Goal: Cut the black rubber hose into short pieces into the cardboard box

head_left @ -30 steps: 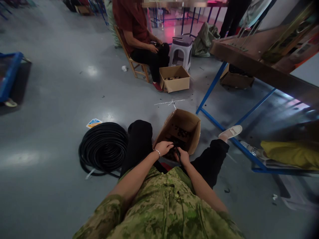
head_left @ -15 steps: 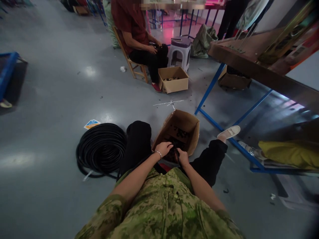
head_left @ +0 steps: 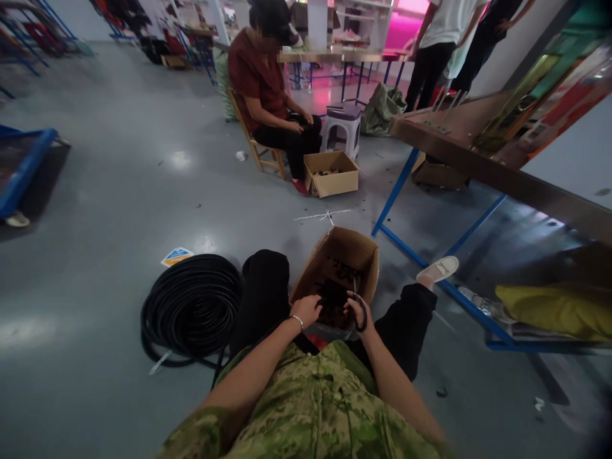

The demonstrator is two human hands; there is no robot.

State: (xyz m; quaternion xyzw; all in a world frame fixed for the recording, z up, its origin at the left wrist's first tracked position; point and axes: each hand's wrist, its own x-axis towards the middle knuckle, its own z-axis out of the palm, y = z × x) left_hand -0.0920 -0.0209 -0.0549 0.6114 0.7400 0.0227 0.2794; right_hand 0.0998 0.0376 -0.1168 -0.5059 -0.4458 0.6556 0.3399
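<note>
I sit on the floor with an open cardboard box (head_left: pixel 368 252) between my legs, holding several small black pieces. My left hand (head_left: pixel 306 309), with a bracelet at the wrist, is curled at the box's near edge; what it grips is too dark to make out. My right hand (head_left: pixel 354 310) is closed on a pair of scissors (head_left: pixel 361 312) with black handles, held over the box. A coil of black tubing (head_left: pixel 191 306) lies on the floor beside my left leg, and a strand of it runs toward my lap.
A person in a red shirt (head_left: pixel 258 80) sits on a wooden chair ahead, with another cardboard box (head_left: pixel 331 173) at their feet and a plastic stool (head_left: pixel 340 126) beside them. A blue-framed workbench (head_left: pixel 478 153) stands to the right. Two people stand at the back.
The view has tilted up, showing more of the room. My right hand has lifted slightly and the scissor handles now show in it. My left hand stays at the box's edge.
</note>
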